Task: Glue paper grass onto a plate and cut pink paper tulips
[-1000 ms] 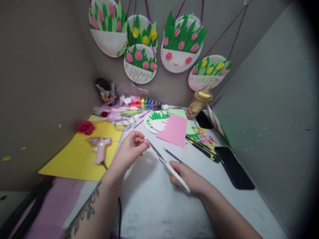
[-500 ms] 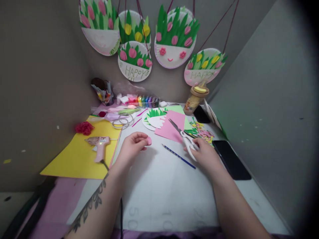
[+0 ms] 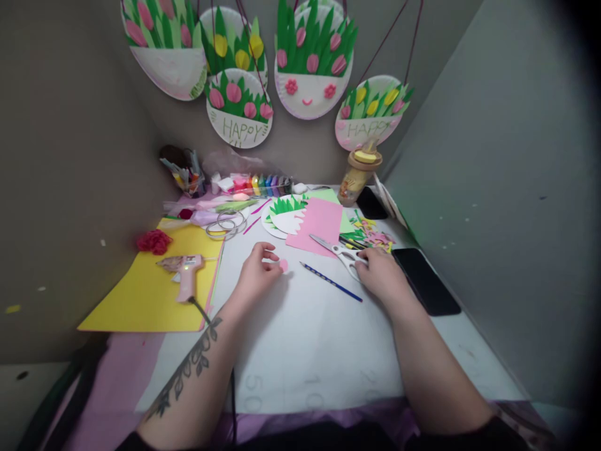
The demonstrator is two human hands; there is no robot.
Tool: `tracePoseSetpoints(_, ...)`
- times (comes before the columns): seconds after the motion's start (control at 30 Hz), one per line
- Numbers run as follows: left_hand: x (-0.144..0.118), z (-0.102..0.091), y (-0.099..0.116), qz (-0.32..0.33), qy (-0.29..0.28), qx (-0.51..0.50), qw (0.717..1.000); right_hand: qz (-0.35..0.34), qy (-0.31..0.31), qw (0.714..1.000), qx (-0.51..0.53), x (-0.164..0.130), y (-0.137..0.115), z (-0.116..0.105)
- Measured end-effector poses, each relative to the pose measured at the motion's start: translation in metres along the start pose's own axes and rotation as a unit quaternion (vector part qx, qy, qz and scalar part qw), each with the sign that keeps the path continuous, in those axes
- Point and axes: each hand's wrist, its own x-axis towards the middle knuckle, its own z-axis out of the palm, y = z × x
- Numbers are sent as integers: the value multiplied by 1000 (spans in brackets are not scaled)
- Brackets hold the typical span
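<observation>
My left hand [image 3: 259, 268] hovers low over the table's middle, fingers curled and apart from the thumb. A small rounded pink paper piece [image 3: 283, 266] is right at its thumb tip; whether it rests on the table is hard to tell. White-handled scissors [image 3: 345, 255] lie low and nearly flat, with my right hand [image 3: 379, 270] closed at their handles. Their blades reach over a pink paper sheet [image 3: 319, 227], which has a scalloped cut along its left edge. Between my hands lies a blue pencil [image 3: 331, 281].
A pink glue gun [image 3: 188, 275] lies on yellow paper [image 3: 136, 294] at left, its cord running forward. A phone [image 3: 426, 280] and paper scraps [image 3: 375, 235] are at right. Paper plates with green paper grass [image 3: 282, 219], a cup [image 3: 359, 178] and coloured tubs [image 3: 265, 185] stand farther back.
My left hand has shifted slightly right with the pink piece, and its fingers have spread. The scissors have come down flatter onto the table under my right hand. The view has shifted a little.
</observation>
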Motion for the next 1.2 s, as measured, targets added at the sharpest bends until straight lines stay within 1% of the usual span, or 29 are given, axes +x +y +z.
tracePoseSetpoints(0.07,1,2,-4,9,-14,-1,1000,-26,54,996,67,-5,-19,-1)
tracePoseSetpoints(0.1,1,3,-6,13,-22,-2,1000,-47,62,988,135,-7,-32,0)
tracePoseSetpoints(0.13,2,4,-7,18,-32,-4,999,-76,30,973,216,-9,-46,2)
tracePoseSetpoints(0.17,3,5,-9,25,-44,-5,999,-103,-19,954,282,-11,-62,5)
tracePoseSetpoints(0.2,4,5,-10,35,-55,-6,998,-119,-58,936,326,-12,-77,8)
tracePoseSetpoints(0.23,5,5,-11,46,-64,-6,997,-121,-87,924,352,-11,-91,12)
tracePoseSetpoints(0.3,8,1,-11,69,-77,1,995,-109,-129,912,373,-6,-114,19)
tracePoseSetpoints(0.33,10,-3,-11,78,-77,12,994,-101,-140,907,384,-2,-122,22)
tracePoseSetpoints(0.4,15,-18,-8,94,-57,60,992,-77,-154,890,423,7,-133,26)
tracePoseSetpoints(0.43,17,-28,-7,101,-34,100,989,-66,-158,880,444,12,-136,29)
tracePoseSetpoints(0.47,19,-39,-6,106,-2,156,982,-58,-164,870,461,15,-138,31)
tracePoseSetpoints(0.53,22,-60,-4,105,56,280,953,-50,-181,861,473,20,-141,38)
tracePoseSetpoints(0.57,22,-69,-4,95,53,343,933,-55,-188,865,462,21,-142,42)
tracePoseSetpoints(0.63,21,-80,-5,59,19,442,895,-83,-188,888,412,20,-144,49)
tracePoseSetpoints(0.7,19,-81,-8,32,-7,491,871,-122,-169,914,349,19,-146,56)
tracePoseSetpoints(0.8,20,-70,-13,35,5,503,864,-158,-145,936,279,17,-151,62)
tracePoseSetpoints(0.93,27,-53,-23,45,14,520,853,-186,-121,950,220,15,-159,67)
tracePoseSetpoints(1.07,32,-46,-28,33,19,539,841,-211,-93,962,148,11,-163,70)
tracePoseSetpoints(1.13,32,-45,-27,27,16,538,842,-220,-80,960,156,9,-160,72)
tracePoseSetpoints(1.2,32,-45,-27,24,18,533,846,-233,-62,950,198,8,-155,72)
